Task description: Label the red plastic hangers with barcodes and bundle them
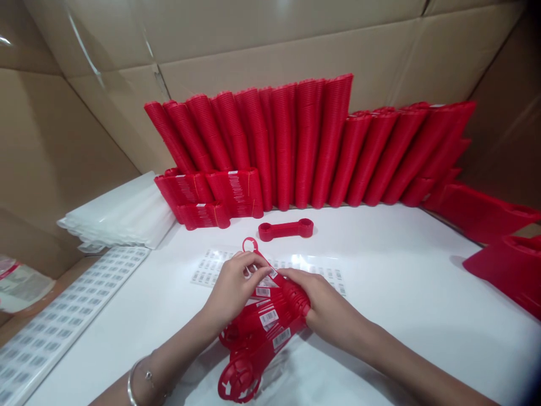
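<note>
My right hand (319,293) is wrapped round one end of a fanned stack of flat red plastic strips (270,344) with ring-shaped ends. White barcode stickers show on several of the strips. With thumb and finger pinched together, my left hand (236,285) is at a small barcode sticker (274,273) on the topmost strip, whose ring end pokes out beyond the fingers. Whether that sticker is fully stuck down I cannot tell. Partly under my hands lies a sheet of barcode stickers (205,268). Just beyond it rests a short red stack (285,230).
Tall stacks of red strips (283,146) line the back against a cardboard wall (253,45). Banded bundles (234,194) stand at their left. Clear plastic bags (118,208) and more sticker sheets (71,332) lie at the left, loose red pieces (507,270) at the right of the white table (401,270).
</note>
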